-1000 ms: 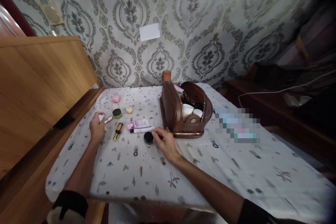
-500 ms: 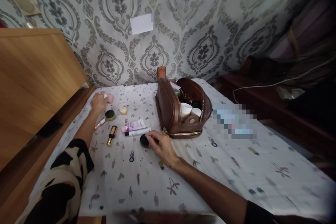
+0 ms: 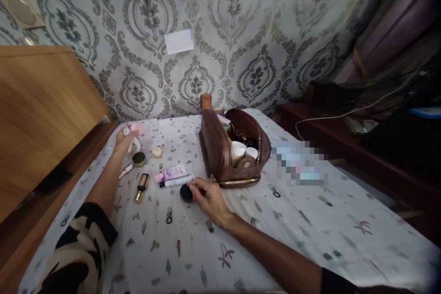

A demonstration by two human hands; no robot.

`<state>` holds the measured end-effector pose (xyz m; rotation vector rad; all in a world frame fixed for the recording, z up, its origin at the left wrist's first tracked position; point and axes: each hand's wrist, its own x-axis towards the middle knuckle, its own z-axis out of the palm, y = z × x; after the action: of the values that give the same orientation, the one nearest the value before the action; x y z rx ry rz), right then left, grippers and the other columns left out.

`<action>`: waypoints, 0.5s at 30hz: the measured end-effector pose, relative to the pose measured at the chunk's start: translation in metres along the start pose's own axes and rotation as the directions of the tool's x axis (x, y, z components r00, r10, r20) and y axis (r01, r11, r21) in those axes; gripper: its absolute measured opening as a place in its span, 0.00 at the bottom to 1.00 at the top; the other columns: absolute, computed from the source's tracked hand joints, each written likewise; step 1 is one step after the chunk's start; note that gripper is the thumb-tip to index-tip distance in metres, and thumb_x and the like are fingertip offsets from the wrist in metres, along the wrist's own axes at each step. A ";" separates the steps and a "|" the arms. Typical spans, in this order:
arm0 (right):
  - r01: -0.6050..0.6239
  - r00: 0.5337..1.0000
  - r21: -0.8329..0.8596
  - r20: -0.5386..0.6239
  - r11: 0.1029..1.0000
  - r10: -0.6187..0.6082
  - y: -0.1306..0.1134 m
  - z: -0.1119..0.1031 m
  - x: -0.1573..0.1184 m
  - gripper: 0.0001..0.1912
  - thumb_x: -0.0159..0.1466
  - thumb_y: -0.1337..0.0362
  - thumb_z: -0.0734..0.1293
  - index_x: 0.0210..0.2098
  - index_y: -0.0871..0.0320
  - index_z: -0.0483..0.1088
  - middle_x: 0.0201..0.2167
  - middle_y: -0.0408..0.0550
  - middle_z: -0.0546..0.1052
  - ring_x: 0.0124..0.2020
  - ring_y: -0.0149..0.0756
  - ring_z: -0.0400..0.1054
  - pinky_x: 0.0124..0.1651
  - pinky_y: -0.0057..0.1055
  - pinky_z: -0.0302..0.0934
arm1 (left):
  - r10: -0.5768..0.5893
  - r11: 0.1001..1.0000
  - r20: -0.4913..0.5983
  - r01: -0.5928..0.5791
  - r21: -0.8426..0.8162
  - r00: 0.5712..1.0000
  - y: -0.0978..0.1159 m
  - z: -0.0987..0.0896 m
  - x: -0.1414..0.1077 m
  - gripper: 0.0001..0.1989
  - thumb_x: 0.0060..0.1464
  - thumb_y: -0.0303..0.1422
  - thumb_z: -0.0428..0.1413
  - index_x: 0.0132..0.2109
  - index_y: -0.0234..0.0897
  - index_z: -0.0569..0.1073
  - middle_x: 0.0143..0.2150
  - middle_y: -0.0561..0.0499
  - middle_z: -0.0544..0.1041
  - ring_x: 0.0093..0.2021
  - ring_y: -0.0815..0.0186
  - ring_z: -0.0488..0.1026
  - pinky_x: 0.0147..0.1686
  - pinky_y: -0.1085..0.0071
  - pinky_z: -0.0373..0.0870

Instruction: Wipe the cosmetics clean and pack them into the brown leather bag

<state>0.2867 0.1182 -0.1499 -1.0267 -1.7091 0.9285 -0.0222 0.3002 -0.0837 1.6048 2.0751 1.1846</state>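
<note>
My left hand (image 3: 124, 139) is closed around a small white item with a pink top (image 3: 137, 129) at the far left of the patterned cloth. Fingers pinched, my right hand (image 3: 208, 197) holds the edge of a round black compact (image 3: 186, 192) resting on the cloth. Near the hands lie a dark green round jar (image 3: 139, 159), a small cream-coloured pot (image 3: 157, 152), a pink slim tube (image 3: 126, 171), a gold and black lipstick (image 3: 141, 188), a pink and white tube (image 3: 171, 173) and a white tube with a black cap (image 3: 177, 181).
A brown leather bag (image 3: 220, 151), unzipped, holds white containers and other items. Right of it is a blurred flat item (image 3: 299, 163). A wooden cabinet (image 3: 44, 119) borders the left side; a dark red ledge (image 3: 327, 142) with a white cable is at right.
The view has shifted slightly. My left hand has lifted the white and pink item a little, turning it more upright. My right hand stays at the black compact.
</note>
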 end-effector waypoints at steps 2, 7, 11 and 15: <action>0.000 1.000 0.012 -0.001 1.000 0.000 0.001 0.001 0.000 0.14 0.67 0.59 0.60 0.30 0.57 0.72 0.21 0.42 0.71 0.22 0.31 0.64 0.27 0.27 0.56 | 0.008 0.988 0.067 0.003 -0.152 0.998 0.014 -0.008 -0.021 0.27 0.55 0.40 0.53 0.61 0.36 0.65 0.40 0.44 0.80 0.34 0.61 0.80 0.29 0.70 0.73; 0.051 0.994 0.028 -0.099 0.998 -0.048 0.006 0.004 0.001 0.15 0.64 0.58 0.65 0.47 0.58 0.73 0.29 0.44 0.74 0.26 0.31 0.66 0.31 0.28 0.61 | 0.070 0.797 0.416 0.200 -0.570 0.907 0.051 -0.014 -0.102 0.35 0.43 0.44 0.64 0.57 0.33 0.69 0.25 0.51 0.78 0.22 0.63 0.75 0.16 0.77 0.64; 0.081 0.988 0.086 -0.138 0.993 -0.068 0.009 0.004 0.002 0.34 0.60 0.56 0.70 0.63 0.55 0.61 0.49 0.54 0.72 0.30 0.30 0.67 0.31 0.29 0.65 | 0.083 0.789 0.576 0.300 -0.536 0.813 0.071 0.001 -0.165 0.33 0.43 0.42 0.66 0.56 0.35 0.71 0.23 0.53 0.77 0.20 0.65 0.73 0.18 0.74 0.68; 0.085 0.987 0.098 -0.146 0.992 -0.070 0.009 0.003 0.002 0.37 0.57 0.54 0.74 0.62 0.57 0.63 0.53 0.56 0.71 0.44 0.40 0.70 0.40 0.32 0.68 | 0.144 0.819 0.729 0.333 -0.467 0.670 0.072 0.022 -0.197 0.34 0.42 0.44 0.67 0.55 0.36 0.72 0.23 0.54 0.75 0.20 0.65 0.72 0.20 0.73 0.68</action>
<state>0.2861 0.1229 -0.1586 -0.9288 -1.5550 0.8640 0.1108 0.1368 -0.0974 1.3154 1.1059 0.7790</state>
